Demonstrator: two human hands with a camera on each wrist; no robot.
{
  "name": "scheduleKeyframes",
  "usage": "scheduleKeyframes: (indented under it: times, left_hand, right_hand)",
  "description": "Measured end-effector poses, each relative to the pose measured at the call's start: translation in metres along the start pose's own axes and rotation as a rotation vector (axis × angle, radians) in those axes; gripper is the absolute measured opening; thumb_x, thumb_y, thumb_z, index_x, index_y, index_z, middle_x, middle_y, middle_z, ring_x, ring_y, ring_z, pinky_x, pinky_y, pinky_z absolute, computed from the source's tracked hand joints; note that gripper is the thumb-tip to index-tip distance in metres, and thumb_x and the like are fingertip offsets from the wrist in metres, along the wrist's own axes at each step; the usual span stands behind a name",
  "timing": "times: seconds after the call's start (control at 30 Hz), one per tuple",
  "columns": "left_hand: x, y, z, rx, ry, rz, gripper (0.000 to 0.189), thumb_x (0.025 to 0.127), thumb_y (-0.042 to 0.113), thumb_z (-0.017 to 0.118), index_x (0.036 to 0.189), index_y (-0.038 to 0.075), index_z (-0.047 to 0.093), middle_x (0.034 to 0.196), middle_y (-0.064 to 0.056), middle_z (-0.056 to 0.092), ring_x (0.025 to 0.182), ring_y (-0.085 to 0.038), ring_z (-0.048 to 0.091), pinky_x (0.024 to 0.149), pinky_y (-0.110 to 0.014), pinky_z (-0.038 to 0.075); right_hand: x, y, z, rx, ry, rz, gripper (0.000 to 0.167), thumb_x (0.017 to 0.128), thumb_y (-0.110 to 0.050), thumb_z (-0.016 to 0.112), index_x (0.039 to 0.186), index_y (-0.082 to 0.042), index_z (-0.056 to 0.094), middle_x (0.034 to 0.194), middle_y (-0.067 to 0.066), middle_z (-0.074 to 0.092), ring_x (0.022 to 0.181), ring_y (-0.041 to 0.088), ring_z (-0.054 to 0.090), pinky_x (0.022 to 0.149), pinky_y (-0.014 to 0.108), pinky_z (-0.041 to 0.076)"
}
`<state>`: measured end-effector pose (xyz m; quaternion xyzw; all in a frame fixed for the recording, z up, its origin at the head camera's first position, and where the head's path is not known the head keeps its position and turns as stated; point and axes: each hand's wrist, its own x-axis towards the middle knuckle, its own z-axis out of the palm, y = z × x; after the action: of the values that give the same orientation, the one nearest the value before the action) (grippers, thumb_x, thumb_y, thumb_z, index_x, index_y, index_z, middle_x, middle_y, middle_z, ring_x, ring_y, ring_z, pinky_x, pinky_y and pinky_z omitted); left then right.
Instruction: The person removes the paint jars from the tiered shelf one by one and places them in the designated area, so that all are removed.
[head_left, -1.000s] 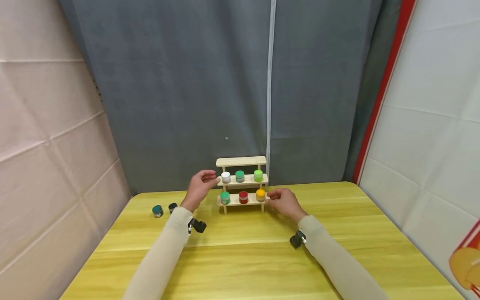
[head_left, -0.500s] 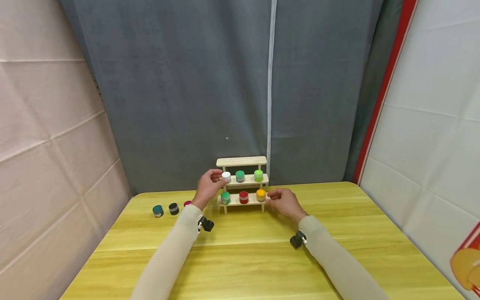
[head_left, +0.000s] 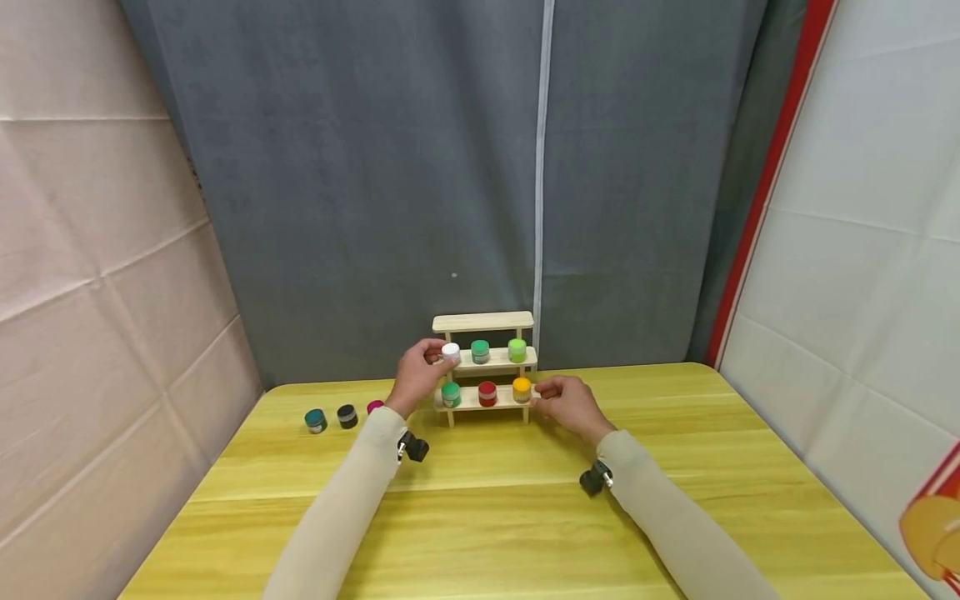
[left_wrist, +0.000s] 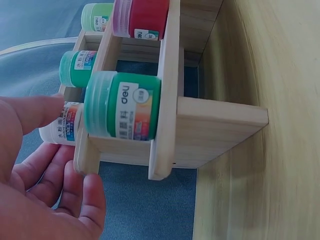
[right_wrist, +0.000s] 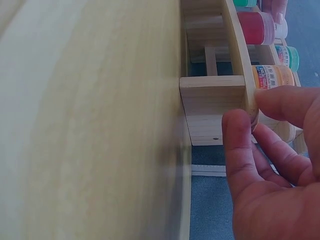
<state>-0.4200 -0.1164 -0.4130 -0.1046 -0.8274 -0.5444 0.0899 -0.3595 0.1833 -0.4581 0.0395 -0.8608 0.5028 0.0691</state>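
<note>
A three-tier wooden display rack (head_left: 483, 322) stands at the back of the table. My left hand (head_left: 418, 377) pinches a white paint jar (left_wrist: 69, 125) between thumb and fingers at the left end of the middle shelf. On that shelf also sit a green jar (head_left: 480, 352) and a light green jar (head_left: 517, 350). The lowest shelf bears a green jar (left_wrist: 122, 106), a red jar (head_left: 487, 394) and a yellow jar (right_wrist: 272, 77). With thumb and fingers, my right hand (head_left: 572, 407) grips the right end of the lowest shelf, beside the yellow jar.
Left of the rack, a teal jar (head_left: 316, 421), a black jar (head_left: 347, 417) and a magenta jar (head_left: 374, 407) stand on the wooden table (head_left: 480, 517); the left arm partly covers the magenta one. A grey curtain (head_left: 360, 192) hangs close behind the rack.
My left hand has moved right to the white jar and taken hold of it; the jar has shifted slightly. The black and magenta jars have come into fuller view. My right hand has stayed put.
</note>
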Motion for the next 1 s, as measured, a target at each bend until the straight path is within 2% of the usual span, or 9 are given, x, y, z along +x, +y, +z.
scheduleKeyframes:
  times: [0.17, 0.5, 0.63, 1.0]
  left_hand:
    - [-0.002, 0.0, -0.004, -0.021, -0.013, -0.014, 0.044, 0.093, 0.027, 0.084, 0.131, 0.01, 0.067, 0.127, -0.012, 0.069, 0.121, -0.032, 0.063, 0.107, -0.048, 0.054]
    - [-0.01, -0.003, -0.019, -0.029, -0.049, 0.019, 0.044, 0.095, 0.029, 0.082, 0.133, 0.013, 0.066, 0.13, -0.011, 0.069, 0.124, -0.031, 0.065, 0.108, -0.05, 0.053]
    - [-0.013, -0.004, -0.026, -0.057, -0.058, 0.009, 0.044, 0.095, 0.029, 0.082, 0.132, 0.012, 0.066, 0.132, -0.013, 0.068, 0.125, -0.033, 0.065, 0.108, -0.052, 0.054]
    - [-0.023, -0.017, -0.043, -0.094, -0.088, -0.011, 0.048, 0.096, 0.03, 0.082, 0.135, 0.01, 0.064, 0.134, -0.014, 0.068, 0.126, -0.031, 0.066, 0.107, -0.046, 0.057]
  right_hand:
    - [0.001, 0.0, 0.0, 0.01, 0.001, 0.002, 0.028, 0.091, -0.016, 0.082, 0.114, -0.002, 0.077, 0.105, 0.013, 0.076, 0.083, 0.017, 0.069, 0.071, 0.029, 0.061]
    - [0.001, 0.002, -0.001, 0.019, -0.004, 0.007, 0.029, 0.091, -0.015, 0.082, 0.115, -0.001, 0.076, 0.106, 0.015, 0.077, 0.084, 0.018, 0.071, 0.071, 0.029, 0.061]
    - [0.001, 0.003, -0.001, 0.012, -0.007, 0.004, 0.029, 0.091, -0.015, 0.082, 0.116, 0.0, 0.076, 0.107, 0.016, 0.077, 0.084, 0.018, 0.071, 0.071, 0.029, 0.061]
    - [0.002, 0.002, -0.002, -0.001, -0.01, -0.007, 0.03, 0.09, -0.016, 0.082, 0.115, -0.001, 0.077, 0.107, 0.015, 0.077, 0.087, 0.019, 0.071, 0.07, 0.028, 0.061]
